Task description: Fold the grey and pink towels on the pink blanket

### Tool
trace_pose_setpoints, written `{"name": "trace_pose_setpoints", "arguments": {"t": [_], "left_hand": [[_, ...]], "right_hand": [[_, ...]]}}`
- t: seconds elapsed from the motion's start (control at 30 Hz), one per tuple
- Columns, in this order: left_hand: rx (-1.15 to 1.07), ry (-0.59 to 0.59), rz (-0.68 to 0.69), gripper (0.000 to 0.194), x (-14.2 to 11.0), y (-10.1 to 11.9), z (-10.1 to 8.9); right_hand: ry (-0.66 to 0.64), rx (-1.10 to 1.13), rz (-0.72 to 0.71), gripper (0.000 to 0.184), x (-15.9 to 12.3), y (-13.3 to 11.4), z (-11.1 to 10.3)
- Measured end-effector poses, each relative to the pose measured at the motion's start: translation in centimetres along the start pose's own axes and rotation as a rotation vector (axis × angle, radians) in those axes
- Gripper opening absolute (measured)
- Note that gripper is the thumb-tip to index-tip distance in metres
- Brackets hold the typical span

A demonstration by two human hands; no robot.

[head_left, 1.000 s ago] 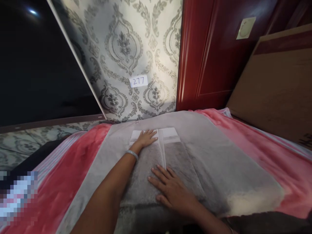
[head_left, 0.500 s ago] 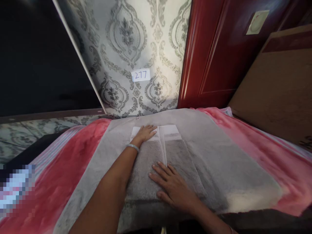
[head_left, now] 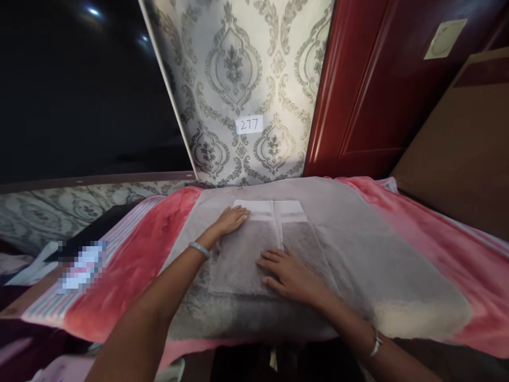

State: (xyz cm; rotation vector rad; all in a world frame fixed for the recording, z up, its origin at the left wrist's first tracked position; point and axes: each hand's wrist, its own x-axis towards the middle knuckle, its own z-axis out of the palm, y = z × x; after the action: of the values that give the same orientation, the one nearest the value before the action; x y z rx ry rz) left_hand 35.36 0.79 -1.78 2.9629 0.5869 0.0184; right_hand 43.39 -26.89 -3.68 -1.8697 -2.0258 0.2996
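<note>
A grey plush towel [head_left: 242, 260], folded with a white band [head_left: 288, 208] across its far end, lies flat in front of me. Two folded edges meet in a seam along its middle. My left hand [head_left: 233, 219] rests palm down at the towel's far left edge, fingers stretched over the band's corner. Lower down, near the bottom of the seam, my right hand [head_left: 288, 273] lies flat on the towel with its fingers spread. Neither hand grips anything. Beneath the towel is a larger grey cloth [head_left: 358, 244], spread out smoothly.
A red and pink blanket [head_left: 159, 246] with a striped border covers the table under the grey cloth. Behind stand a dark screen [head_left: 87, 95], a patterned wall with a paper label [head_left: 249, 124], and a red door panel [head_left: 358, 79]. A cardboard box [head_left: 465, 154] is at right.
My left hand has slid left from near the seam to the towel's left edge. The right hand stays by the seam's lower end. The view has shifted, showing more on the left.
</note>
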Motion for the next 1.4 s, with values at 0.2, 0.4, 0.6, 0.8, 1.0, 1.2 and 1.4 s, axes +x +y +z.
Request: {"name": "trace_pose_setpoints", "arguments": {"t": [0.2, 0.4, 0.6, 0.8, 1.0, 1.2, 1.4], "left_hand": [[0.004, -0.026, 0.018, 0.054, 0.2, -0.3, 2.1], [0.007, -0.024, 0.026, 0.059, 1.2, -0.7, 3.6], [0.003, -0.036, -0.048, 0.066, 4.1, -0.8, 3.0], [-0.001, -0.032, -0.110, 0.070, 6.6, -1.1, 2.9], [0.031, 0.032, -0.159, 0.067, 6.8, -0.8, 3.2], [0.063, 0.072, -0.226, 0.071, 5.7, 0.3, 1.8], [0.032, 0.055, -0.133, 0.065, -0.3, 1.0, 2.2]], "right_hand": [[-0.053, 0.012, -0.137, 0.057, 3.4, -1.5, 2.4], [-0.079, 0.050, -0.140, 0.059, 3.2, -0.8, 4.0], [-0.084, 0.084, -0.116, 0.059, 3.3, -0.9, 3.6], [-0.092, 0.094, -0.113, 0.060, 3.3, -0.7, 3.8], [-0.087, 0.078, -0.116, 0.060, 3.4, -0.8, 3.5], [-0.079, 0.014, -0.126, 0.061, 3.5, -0.8, 3.3], [-0.040, -0.015, -0.125, 0.062, 3.2, -0.5, 3.8]]}}
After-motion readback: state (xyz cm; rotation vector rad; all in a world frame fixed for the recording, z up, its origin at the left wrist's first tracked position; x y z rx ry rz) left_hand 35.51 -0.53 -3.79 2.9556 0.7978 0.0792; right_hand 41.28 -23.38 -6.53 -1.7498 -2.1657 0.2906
